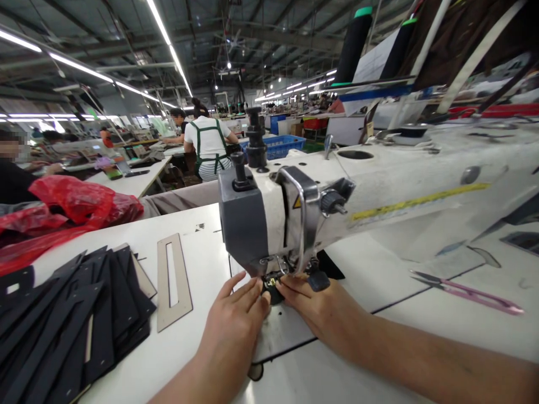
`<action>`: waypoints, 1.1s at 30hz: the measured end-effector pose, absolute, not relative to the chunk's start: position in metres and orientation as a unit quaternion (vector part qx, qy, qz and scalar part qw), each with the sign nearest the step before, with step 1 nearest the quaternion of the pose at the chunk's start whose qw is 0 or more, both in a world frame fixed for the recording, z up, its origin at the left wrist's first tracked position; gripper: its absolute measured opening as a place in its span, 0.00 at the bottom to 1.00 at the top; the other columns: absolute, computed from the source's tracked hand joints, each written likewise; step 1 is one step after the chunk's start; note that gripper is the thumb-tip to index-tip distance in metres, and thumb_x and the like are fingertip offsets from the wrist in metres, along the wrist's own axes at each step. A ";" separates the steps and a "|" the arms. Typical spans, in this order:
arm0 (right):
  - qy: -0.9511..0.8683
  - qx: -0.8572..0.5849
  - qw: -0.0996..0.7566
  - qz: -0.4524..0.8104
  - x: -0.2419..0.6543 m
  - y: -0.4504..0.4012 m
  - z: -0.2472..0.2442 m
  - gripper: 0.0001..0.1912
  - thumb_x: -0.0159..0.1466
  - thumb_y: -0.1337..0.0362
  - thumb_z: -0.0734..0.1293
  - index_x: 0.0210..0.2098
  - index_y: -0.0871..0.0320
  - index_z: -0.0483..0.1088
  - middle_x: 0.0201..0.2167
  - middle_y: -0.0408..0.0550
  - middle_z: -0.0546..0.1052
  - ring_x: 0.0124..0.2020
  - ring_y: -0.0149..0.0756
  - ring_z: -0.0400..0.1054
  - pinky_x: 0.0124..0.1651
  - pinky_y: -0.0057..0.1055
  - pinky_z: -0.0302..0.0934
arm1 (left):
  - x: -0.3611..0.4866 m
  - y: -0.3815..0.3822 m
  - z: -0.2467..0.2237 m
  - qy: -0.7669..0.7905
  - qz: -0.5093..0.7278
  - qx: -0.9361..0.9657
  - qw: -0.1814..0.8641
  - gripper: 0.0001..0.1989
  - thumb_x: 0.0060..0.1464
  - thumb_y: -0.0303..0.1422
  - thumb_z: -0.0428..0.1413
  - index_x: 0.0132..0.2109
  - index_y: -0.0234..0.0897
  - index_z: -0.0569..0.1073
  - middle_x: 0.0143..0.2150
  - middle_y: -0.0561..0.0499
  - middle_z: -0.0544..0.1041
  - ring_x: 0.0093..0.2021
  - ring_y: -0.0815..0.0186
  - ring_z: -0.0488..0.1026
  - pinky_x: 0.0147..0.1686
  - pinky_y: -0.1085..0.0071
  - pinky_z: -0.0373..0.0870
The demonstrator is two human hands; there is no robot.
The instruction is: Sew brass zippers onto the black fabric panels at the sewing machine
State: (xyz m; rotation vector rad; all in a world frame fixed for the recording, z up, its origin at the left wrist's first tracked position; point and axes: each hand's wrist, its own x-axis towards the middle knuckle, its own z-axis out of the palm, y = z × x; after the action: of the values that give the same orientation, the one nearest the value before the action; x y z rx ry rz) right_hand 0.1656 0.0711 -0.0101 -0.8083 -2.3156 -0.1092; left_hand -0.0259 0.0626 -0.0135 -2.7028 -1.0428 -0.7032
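A white sewing machine [275,219] with a dark grey head cover stands over the table. Under its needle area lies a small dark piece [275,294], with something yellowish on it. My left hand [240,314] rests at the left of this piece, its fingertips pressing on the piece's edge and the thumb and index finger fairly close. From the right, my right hand [318,303] reaches in beneath the presser area, fingers together on the piece's right side. The machine's metal parts partly cover the right fingers.
Black strips [88,320] are piled at the left, beside a beige slotted template [174,283]. Red plastic [80,207] lies behind them. Pink-handled snips [471,292] rest at the right. Farther back are a blue crate [284,147] and a person in a green apron [208,140].
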 end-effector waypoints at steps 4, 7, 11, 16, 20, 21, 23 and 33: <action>-0.889 -0.311 0.335 -0.022 0.166 0.073 -0.011 0.19 0.67 0.73 0.50 0.37 0.68 0.72 0.33 0.57 0.76 0.34 0.41 0.72 0.37 0.35 0.70 | -0.025 0.065 -0.017 -0.355 -0.258 -0.894 0.086 0.12 0.61 0.27 0.45 0.37 0.34 0.73 0.42 0.45 0.78 0.44 0.61 0.74 0.50 0.58 0.65; -0.891 -0.310 0.330 -0.019 0.166 0.074 -0.012 0.18 0.67 0.73 0.51 0.37 0.68 0.71 0.33 0.58 0.76 0.35 0.42 0.72 0.37 0.36 0.70 | -0.024 0.065 -0.018 -0.357 -0.267 -0.892 0.082 0.11 0.60 0.26 0.46 0.36 0.35 0.73 0.41 0.46 0.78 0.44 0.61 0.74 0.50 0.58 0.64; -0.897 -0.316 0.310 -0.003 0.167 0.076 -0.013 0.16 0.66 0.74 0.53 0.37 0.68 0.71 0.34 0.58 0.76 0.36 0.43 0.72 0.38 0.37 0.70 | -0.022 0.066 -0.016 -0.363 -0.282 -0.884 0.079 0.09 0.58 0.26 0.49 0.34 0.36 0.74 0.39 0.48 0.79 0.41 0.62 0.75 0.50 0.60 0.64; -0.894 -0.322 0.311 0.002 0.166 0.074 -0.015 0.14 0.64 0.75 0.54 0.37 0.66 0.71 0.35 0.57 0.76 0.37 0.42 0.72 0.40 0.37 0.70 | -0.022 0.066 -0.018 -0.368 -0.301 -0.877 0.063 0.08 0.58 0.27 0.50 0.34 0.36 0.74 0.39 0.49 0.79 0.42 0.63 0.75 0.51 0.61 0.63; -0.897 -0.332 0.291 0.011 0.166 0.076 -0.018 0.12 0.63 0.76 0.56 0.37 0.65 0.70 0.36 0.55 0.76 0.39 0.41 0.71 0.43 0.36 0.68 | -0.022 0.066 -0.020 -0.370 -0.302 -0.876 0.068 0.10 0.59 0.27 0.48 0.34 0.36 0.73 0.39 0.49 0.79 0.42 0.63 0.75 0.52 0.60 0.62; -0.898 -0.338 0.281 0.013 0.166 0.077 -0.020 0.12 0.63 0.76 0.56 0.37 0.64 0.70 0.36 0.55 0.76 0.39 0.40 0.71 0.43 0.35 0.68 | -0.022 0.066 -0.019 -0.372 -0.300 -0.875 0.071 0.10 0.60 0.26 0.48 0.33 0.35 0.73 0.39 0.48 0.79 0.42 0.64 0.75 0.52 0.60 0.62; -0.899 -0.349 0.266 0.017 0.166 0.079 -0.024 0.12 0.62 0.76 0.56 0.37 0.63 0.70 0.35 0.54 0.76 0.39 0.39 0.71 0.43 0.34 0.68 | -0.021 0.066 -0.019 -0.381 -0.295 -0.873 0.079 0.10 0.59 0.26 0.48 0.33 0.35 0.72 0.38 0.48 0.79 0.41 0.64 0.75 0.53 0.61 0.62; -0.897 -0.337 0.280 0.062 0.175 0.081 -0.012 0.07 0.63 0.71 0.60 0.37 0.61 0.69 0.35 0.52 0.74 0.39 0.39 0.68 0.43 0.34 0.65 | -0.023 0.066 -0.013 -0.390 -0.285 -0.871 0.091 0.07 0.57 0.24 0.49 0.33 0.34 0.70 0.38 0.47 0.78 0.39 0.63 0.75 0.49 0.59 0.66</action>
State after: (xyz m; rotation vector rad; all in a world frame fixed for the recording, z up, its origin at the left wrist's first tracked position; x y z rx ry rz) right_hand 0.1750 0.0811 -0.0118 -0.9032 -2.4043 0.1657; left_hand -0.0231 0.0664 -0.0133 -2.5883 -1.1593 -0.8466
